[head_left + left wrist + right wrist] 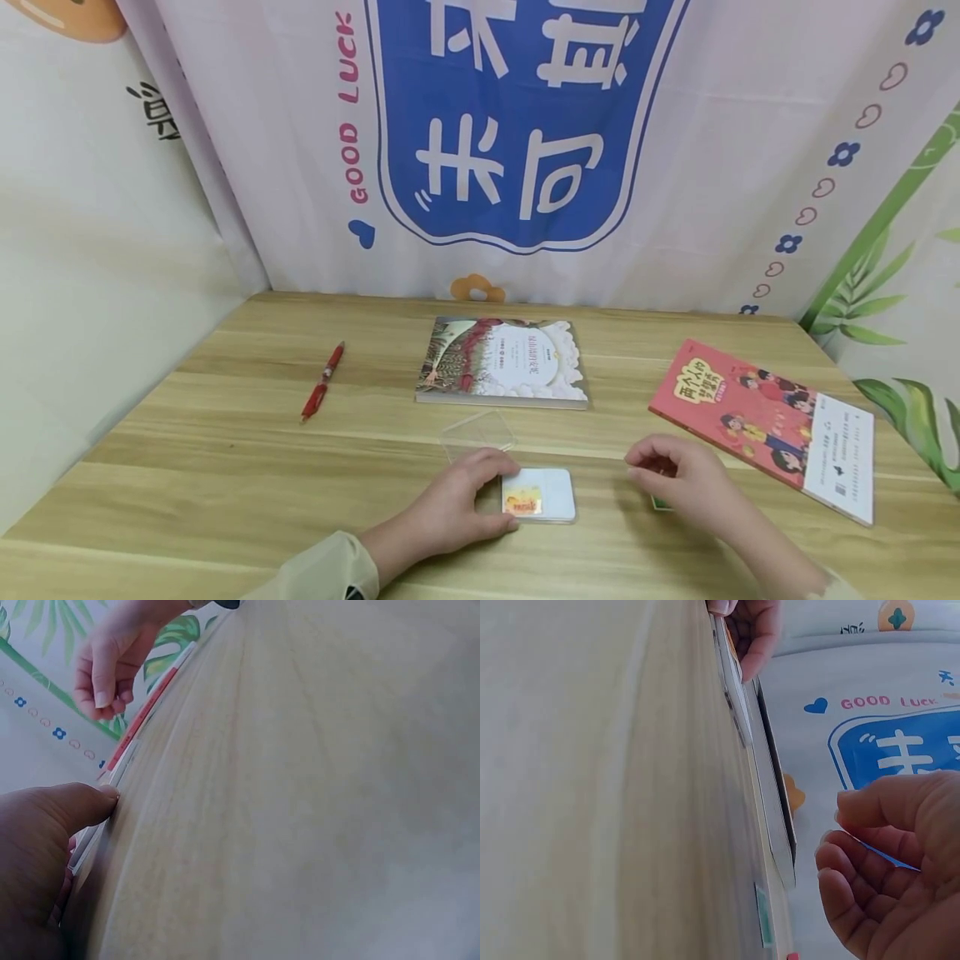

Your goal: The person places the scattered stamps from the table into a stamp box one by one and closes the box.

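Observation:
My left hand [453, 508] holds a flat white case [558, 493] at its left end, thumb at the near edge and fingers at the far edge. A small yellow-and-orange picture card [522, 500] lies on top of the case. Beyond the left fingers is a clear plastic lid [480, 433], partly hidden by them. My right hand [693, 487] hovers over the table to the right, its fingers loosely curled with nothing between them. Under it lies a small flat green piece [763, 915], mostly covered by the hand in the head view.
A picture book [502, 362] lies at the back middle of the wooden table [225, 467]. To the right is a red-and-white book [765, 425], set at an angle. A red pen [324, 382] lies at the left. Printed curtains stand behind the table.

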Demonstrator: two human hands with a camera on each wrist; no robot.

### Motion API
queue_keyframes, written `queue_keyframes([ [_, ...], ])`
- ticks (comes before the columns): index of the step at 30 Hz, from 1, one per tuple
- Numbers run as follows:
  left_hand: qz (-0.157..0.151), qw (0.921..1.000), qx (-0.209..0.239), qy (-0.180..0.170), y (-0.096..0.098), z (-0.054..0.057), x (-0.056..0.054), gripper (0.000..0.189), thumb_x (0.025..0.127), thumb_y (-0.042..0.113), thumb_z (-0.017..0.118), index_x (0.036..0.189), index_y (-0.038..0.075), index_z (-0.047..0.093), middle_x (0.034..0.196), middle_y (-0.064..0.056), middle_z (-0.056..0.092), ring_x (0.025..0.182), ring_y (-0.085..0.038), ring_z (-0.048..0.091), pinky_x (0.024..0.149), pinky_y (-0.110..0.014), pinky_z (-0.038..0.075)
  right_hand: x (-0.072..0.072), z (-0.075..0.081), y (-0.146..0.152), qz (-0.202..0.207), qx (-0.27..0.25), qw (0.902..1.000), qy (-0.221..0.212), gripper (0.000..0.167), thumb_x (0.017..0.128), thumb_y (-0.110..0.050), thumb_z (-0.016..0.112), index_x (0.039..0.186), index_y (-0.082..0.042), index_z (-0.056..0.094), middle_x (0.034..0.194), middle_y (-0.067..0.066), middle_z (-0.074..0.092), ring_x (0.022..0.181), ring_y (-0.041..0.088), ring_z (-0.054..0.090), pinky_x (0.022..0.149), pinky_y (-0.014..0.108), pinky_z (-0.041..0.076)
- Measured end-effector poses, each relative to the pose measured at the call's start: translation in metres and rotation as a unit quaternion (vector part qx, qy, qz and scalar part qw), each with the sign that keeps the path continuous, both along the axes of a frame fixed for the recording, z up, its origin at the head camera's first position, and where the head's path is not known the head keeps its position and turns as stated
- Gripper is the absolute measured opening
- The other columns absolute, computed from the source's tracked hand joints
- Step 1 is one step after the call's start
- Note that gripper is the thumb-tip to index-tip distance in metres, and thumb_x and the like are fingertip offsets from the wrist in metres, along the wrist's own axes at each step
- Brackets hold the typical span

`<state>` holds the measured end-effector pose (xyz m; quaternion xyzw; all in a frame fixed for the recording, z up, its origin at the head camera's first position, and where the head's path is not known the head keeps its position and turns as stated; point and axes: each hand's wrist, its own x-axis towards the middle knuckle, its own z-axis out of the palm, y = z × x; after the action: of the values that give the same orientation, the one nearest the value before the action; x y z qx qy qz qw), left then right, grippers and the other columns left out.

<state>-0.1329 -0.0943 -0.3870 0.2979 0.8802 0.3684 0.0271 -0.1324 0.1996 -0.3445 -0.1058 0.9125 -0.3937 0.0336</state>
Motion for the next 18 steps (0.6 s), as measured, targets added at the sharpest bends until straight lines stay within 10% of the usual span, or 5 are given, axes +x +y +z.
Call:
queue_keyframes([
  [18,0.000,1.0000,0.001,-0.004,0.000,0.000,0.000,0.045,0.075,0.027,0.076,0.115,0.014,0.060,0.119,0.005,0.054,0.111,-0.015,0.050,0.098,-0.033,0.042,0.008,-0.014,0.032,-0.013,0.042,0.9986,-0.029,0.021,0.084,-0.016,0.067,0.103,-0.008,0.069,0.094,-0.001,0.065,0.074,0.004,0.052,0.064,0.019,0.048],
])
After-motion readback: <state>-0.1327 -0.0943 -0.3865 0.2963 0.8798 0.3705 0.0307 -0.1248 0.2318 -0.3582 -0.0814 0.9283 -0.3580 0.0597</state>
